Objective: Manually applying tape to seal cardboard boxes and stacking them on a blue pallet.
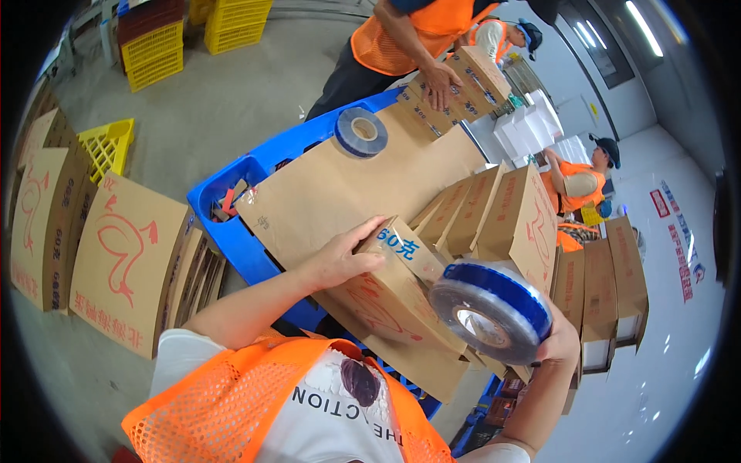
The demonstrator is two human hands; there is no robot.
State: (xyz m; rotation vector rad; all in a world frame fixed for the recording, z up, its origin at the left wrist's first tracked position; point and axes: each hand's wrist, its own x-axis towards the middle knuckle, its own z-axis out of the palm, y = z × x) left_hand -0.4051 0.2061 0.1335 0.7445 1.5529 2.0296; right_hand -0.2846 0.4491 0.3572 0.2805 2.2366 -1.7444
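Note:
My left hand (340, 256) grips the upper corner of a brown cardboard carton (401, 248) with blue print on its end and a red line drawing on its side. Thumb and fingers lie on either side of the carton's edge. My right hand (562, 338) holds a large roll of clear packing tape (505, 289) with a blue band round its outside, beside the carton's right end. Part of that hand is hidden behind the roll. A brown cardboard sheet (324, 193) lies under the carton, and a second tape roll (349, 142) rests on it.
A blue bin (266, 154) supports the sheet. Several cartons (505, 212) stand in a row at right; more cartons (116, 266) stack on the floor at left. Across the bin, a co-worker's hand (438, 85) rests on a carton (475, 81). Yellow crates (154, 58) stand at far left.

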